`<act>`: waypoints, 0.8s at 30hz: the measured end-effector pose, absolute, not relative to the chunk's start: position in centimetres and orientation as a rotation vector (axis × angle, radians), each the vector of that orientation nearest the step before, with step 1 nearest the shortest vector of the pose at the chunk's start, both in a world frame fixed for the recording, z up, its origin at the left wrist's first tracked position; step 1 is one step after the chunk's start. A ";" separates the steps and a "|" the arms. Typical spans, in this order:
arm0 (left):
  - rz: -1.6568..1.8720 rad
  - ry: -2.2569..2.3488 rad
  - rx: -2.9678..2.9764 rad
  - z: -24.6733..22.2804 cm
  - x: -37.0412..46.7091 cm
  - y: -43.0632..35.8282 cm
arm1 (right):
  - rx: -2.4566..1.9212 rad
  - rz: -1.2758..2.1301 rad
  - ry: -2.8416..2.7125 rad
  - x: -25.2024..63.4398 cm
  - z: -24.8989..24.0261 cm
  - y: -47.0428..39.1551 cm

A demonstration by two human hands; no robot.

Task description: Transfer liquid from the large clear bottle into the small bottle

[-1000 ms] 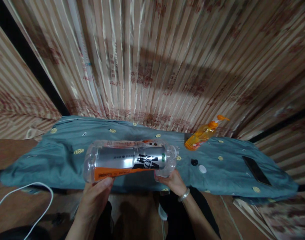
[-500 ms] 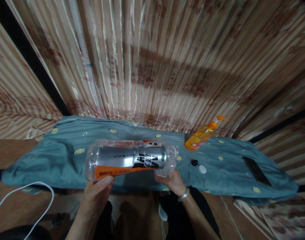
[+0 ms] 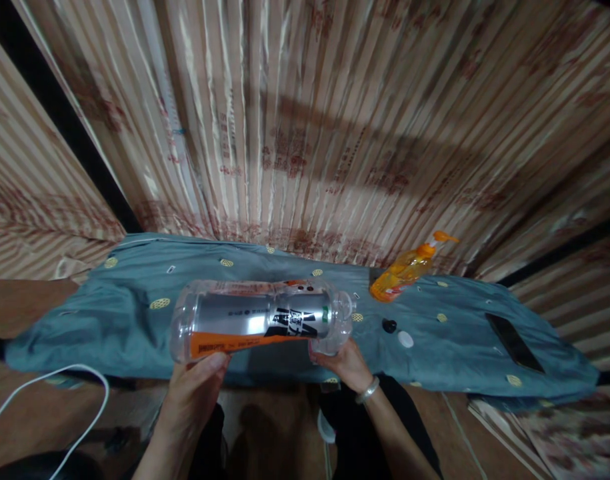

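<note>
Silver-labelled bottle (image 3: 257, 317): the landmark; held lengthwise above the blue-green cloth (image 3: 119, 333), base toward the left hand's side, neck toward the right.
Left hand (image 3: 195, 393): clamped on the bottle near its base, thumb along the near side; other fingers largely hidden.
Right hand (image 3: 349, 367): closed on a clear plastic part (image 3: 327, 343) beneath the bottle's shoulder; whether this belongs to the bottle or to a second vessel cannot be told. Bracelet (image 3: 367, 389) at the wrist.
Step in hand: judged to be a two-handed hold, bottle roughly level, steadied at base and shoulder.
Demands of a move: any tilt or turn would call for both hands acting together, with light pressure on the thin-looking wall.
Bottle appearance: transparent body, ribbed toward the shoulder; silver label with bold black characters, orange band along the near edge, small green mark toward the neck. No liquid can be made out.
Orange pump bottle (image 3: 403, 275): beyond the neck, to the right of the bottle, leaning in view.
Black cap-like piece (image 3: 389, 325) and white disc (image 3: 405, 339): right of the neck, near each other.
Dark flat slab (image 3: 515, 343): farther right of the bottle, on the cloth.
</note>
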State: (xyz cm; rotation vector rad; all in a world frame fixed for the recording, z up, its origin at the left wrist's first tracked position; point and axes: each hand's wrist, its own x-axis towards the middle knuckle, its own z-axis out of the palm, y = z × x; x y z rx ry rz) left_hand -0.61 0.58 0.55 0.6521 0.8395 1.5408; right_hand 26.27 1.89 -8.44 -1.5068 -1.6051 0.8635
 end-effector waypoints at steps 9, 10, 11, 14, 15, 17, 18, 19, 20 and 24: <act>1.532 0.825 0.668 0.2 -0.9 0.4 | -1.511 0.845 -1.628 26.3 -8.3 2.0; 1.539 0.820 0.670 0.1 -0.9 0.4 | -1.511 0.834 -1.625 26.3 -8.3 2.0; 1.543 0.816 0.670 0.1 -0.8 0.5 | -1.511 0.823 -1.621 26.3 -8.3 2.0; 1.559 0.805 0.647 0.3 -0.4 0.5 | -1.509 0.821 -1.622 26.3 -8.3 1.9; 1.561 0.797 0.637 0.4 -0.3 0.5 | -1.503 0.830 -1.629 26.3 -8.3 1.9; 1.563 0.776 0.621 0.8 -0.1 0.4 | -1.497 0.838 -1.638 26.3 -8.3 1.9; 1.562 0.770 0.611 0.9 0.0 0.3 | -1.499 0.835 -1.639 26.3 -8.3 1.9; 1.559 0.764 0.602 1.1 0.1 0.2 | -1.505 0.829 -1.637 26.3 -8.3 1.9; 1.559 0.759 0.594 1.2 0.1 0.2 | -1.511 0.825 -1.634 26.3 -8.4 1.9; 1.572 0.769 0.552 1.2 0.1 0.0 | -1.518 0.818 -1.634 26.2 -8.3 1.9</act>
